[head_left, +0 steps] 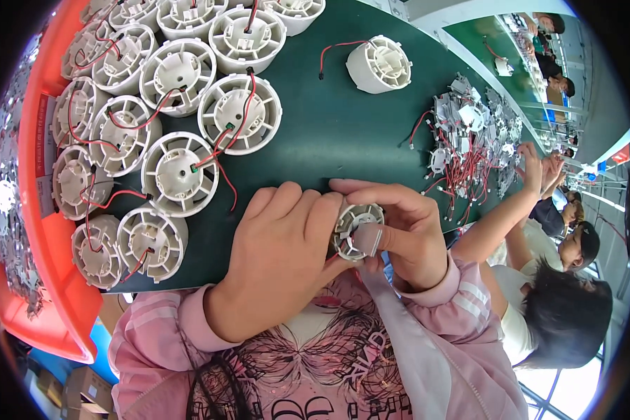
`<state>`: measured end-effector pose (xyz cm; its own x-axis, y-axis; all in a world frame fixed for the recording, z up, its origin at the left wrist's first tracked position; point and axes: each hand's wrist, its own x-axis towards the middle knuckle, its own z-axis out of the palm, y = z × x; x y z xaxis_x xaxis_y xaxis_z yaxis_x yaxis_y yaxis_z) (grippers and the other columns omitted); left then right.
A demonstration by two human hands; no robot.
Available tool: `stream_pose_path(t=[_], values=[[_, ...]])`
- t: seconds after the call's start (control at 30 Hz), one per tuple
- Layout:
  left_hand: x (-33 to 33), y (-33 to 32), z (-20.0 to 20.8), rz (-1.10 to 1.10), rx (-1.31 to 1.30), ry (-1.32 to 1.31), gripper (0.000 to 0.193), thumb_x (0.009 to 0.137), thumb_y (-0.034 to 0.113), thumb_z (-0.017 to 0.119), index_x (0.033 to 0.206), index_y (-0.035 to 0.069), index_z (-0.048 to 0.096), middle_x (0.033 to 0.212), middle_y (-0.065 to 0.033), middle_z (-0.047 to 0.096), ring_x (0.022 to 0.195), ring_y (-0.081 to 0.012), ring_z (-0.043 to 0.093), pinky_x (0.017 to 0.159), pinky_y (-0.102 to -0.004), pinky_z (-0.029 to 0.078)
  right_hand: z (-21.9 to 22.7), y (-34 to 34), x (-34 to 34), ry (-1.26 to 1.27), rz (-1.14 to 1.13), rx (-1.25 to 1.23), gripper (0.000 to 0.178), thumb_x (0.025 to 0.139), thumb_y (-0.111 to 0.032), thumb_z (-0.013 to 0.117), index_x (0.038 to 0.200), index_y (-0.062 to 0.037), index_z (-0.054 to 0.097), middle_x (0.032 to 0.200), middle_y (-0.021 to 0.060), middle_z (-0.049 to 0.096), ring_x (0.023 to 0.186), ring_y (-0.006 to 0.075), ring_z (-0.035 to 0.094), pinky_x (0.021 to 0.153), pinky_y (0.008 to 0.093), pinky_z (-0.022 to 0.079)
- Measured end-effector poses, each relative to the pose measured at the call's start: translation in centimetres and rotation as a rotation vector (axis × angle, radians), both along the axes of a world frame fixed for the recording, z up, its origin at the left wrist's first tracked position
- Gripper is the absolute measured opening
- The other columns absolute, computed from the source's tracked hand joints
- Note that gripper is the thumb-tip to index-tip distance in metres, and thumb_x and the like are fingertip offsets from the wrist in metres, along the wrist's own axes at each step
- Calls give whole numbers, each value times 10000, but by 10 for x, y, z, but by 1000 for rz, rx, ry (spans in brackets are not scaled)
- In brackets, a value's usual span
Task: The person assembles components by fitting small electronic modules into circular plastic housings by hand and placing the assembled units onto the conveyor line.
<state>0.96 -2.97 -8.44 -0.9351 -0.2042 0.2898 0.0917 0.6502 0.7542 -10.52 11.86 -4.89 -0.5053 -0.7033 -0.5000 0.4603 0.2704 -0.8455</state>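
Close to my body, both hands grip one white round plastic housing (341, 239) with spokes inside its ring. My left hand (280, 245) is closed round its left side, fingers curled and thumb underneath. My right hand (409, 227) holds the right side, with its thumb pressed into the open face. The two hands cover much of this housing. A short bit of red wire shows at its lower left. Beyond my left hand stands a housing of the same kind (182, 175), with red and black wires hanging from it.
Several more white wired housings (241, 115) crowd the left of the green table (308, 133). One housing (379, 64) stands alone at the back. A heap of small grey parts with red wires (465, 140) lies right. An orange bin (70, 318) borders the left; co-workers (567, 315) sit right.
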Motion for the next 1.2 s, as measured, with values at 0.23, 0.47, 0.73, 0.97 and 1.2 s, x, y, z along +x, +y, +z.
stream_pose_path(t=[0.23,0.47,0.73,0.97,1.2], values=[[18,-16,5,-156,267,-12,278,740,149,756,832,19,528,778,-82,538,671,-246,502,613,-338,398,11,-4,7,-4,145,90,447,757,14,690,1184,28,559,1179,178,590,771,154,643,550,231,528],[27,-14,37,-178,635,-110,169,825,125,686,783,16,565,790,-66,446,680,-183,429,619,-282,350,28,1,32,791,366,70,656,604,-54,820,1187,25,530,1114,125,593,931,168,599,816,302,466],[20,-21,58,-305,553,22,236,854,205,657,708,30,595,851,-61,429,760,-155,403,659,-277,323,40,9,34,744,357,-185,580,629,-62,802,1139,10,537,968,117,618,786,193,648,676,286,514],[17,-17,71,-356,772,-30,274,859,239,648,688,34,582,820,-45,439,765,-148,398,656,-280,320,54,13,41,893,366,-91,627,594,-39,817,1152,10,537,1063,125,616,878,186,635,736,292,495],[12,-15,87,-239,1112,-266,293,855,227,648,655,38,547,781,-40,482,768,-148,399,678,-295,326,65,29,39,921,241,-162,623,573,-16,822,1130,42,551,1047,155,627,860,198,650,728,300,509]])
